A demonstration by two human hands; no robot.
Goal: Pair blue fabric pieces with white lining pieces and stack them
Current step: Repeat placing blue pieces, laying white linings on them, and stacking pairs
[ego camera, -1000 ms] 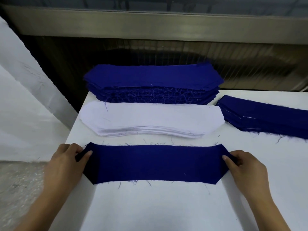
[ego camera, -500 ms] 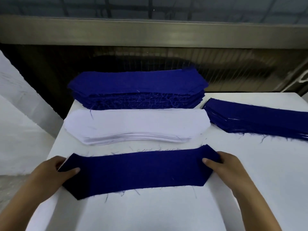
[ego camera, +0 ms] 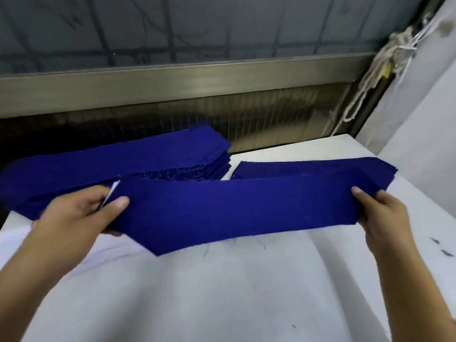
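While the blue piece hangs clear of the table, I log the risks.

- Near: bare table, loose threads at 4 o'clock.
- 9 o'clock: the left hand pinches the piece's left end, thumb on top. A sliver of lining shows at its fingers.
- 3 o'clock: the right hand pinches the right end. I cannot tell if lining is caught there.
- The span between sags a little.

Risk: the lining may slide out of register, since I see only one end pinned. A skewed pair would land crooked.

- 2 o'clock: the low stack is probably the target. A frayed edge could snag and drag its top layer.
- 10 o'clock, far: the tall stack. The left hand is close by and could brush it.
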